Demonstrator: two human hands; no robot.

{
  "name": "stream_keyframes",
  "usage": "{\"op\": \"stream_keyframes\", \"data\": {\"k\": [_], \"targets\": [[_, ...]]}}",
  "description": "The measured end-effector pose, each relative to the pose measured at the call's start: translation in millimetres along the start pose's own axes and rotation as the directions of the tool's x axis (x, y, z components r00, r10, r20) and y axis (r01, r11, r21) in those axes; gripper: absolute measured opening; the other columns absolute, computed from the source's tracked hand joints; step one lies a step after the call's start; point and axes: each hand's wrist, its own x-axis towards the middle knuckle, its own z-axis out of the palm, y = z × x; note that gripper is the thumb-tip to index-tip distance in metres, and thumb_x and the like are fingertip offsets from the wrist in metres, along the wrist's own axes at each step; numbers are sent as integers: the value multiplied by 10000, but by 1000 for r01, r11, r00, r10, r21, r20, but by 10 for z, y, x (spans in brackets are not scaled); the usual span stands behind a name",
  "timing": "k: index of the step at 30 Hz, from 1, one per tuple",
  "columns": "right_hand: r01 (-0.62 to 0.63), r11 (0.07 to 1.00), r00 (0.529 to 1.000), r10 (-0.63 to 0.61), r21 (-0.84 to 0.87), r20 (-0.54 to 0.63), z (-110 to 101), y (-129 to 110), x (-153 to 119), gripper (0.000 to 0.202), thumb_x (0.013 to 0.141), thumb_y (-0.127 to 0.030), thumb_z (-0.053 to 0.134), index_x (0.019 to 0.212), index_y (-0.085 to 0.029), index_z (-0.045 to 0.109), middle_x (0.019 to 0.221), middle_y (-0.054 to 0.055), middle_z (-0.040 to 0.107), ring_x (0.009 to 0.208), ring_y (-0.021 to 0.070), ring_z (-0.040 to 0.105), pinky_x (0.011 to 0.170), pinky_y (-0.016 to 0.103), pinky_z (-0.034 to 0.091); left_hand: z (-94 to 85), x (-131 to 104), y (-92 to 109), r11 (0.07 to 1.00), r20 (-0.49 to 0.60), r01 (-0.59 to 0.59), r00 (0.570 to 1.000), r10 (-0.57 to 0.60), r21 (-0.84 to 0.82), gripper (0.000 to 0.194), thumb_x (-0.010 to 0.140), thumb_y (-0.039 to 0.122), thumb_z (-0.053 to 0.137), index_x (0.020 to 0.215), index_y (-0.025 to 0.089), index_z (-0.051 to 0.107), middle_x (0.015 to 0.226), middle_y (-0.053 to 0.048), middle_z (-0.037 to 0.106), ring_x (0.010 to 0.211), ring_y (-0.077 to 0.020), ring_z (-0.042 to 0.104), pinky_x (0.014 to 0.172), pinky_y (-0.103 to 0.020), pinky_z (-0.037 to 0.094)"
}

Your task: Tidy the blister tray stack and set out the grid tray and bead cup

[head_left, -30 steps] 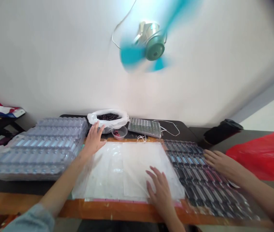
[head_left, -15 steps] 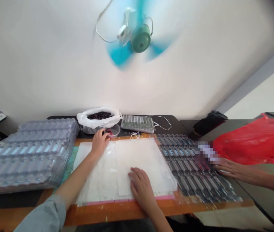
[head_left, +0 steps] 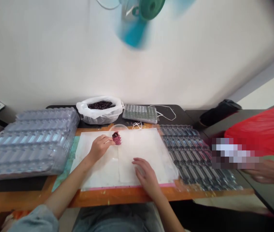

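Note:
My left hand (head_left: 100,146) holds a small clear cup of dark red pieces (head_left: 117,138), tipped over the white plastic sheet (head_left: 141,146) on the orange board. Flat on the sheet near its front edge lies my right hand (head_left: 146,175), fingers spread and holding nothing. A white bag of dark pieces (head_left: 100,109) stands behind the sheet.
A tall stack of clear blister trays (head_left: 28,141) sits at the left. Filled dark trays (head_left: 194,158) lie to the right of the sheet. Another person's hand (head_left: 269,172) reaches in at far right beside a red bag (head_left: 262,132). A grid tray (head_left: 140,113) and a spinning fan (head_left: 144,13) are behind.
My left hand took the small cup from beside the white bag and brought it over the sheet, tilted. My right hand stayed on the sheet. The other person's hand drew back rightward.

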Motion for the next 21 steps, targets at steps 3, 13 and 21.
{"op": "stream_keyframes", "data": {"k": [3,13,21], "targets": [[-13,999,998,16,48,-67,-228,-197,294,168,939,-190,521,1016,-235,664,965,39,724,924,172,673,851,306,541,-112,-187,195,989,89,-74,992,86,-130,313,920,29,481,979,246,699,1029,-17,712,969,-176,599,864,-334,494],[101,904,810,168,-415,563,216,-378,1129,309,888,-75,498,1118,-171,680,1036,113,710,917,218,677,781,282,491,91,-395,410,660,339,421,905,-257,-623,1237,663,385,863,1562,284,19,1605,-210,127,1481,-383,205,1148,-616,304],[70,913,820,177,-403,544,300,-314,1118,269,900,-104,533,1017,-220,745,938,72,722,847,191,680,739,255,481,382,-395,467,311,425,529,837,-345,-790,1155,671,375,869,1542,332,112,1556,-211,327,1438,-358,344,1142,-589,328]]}}
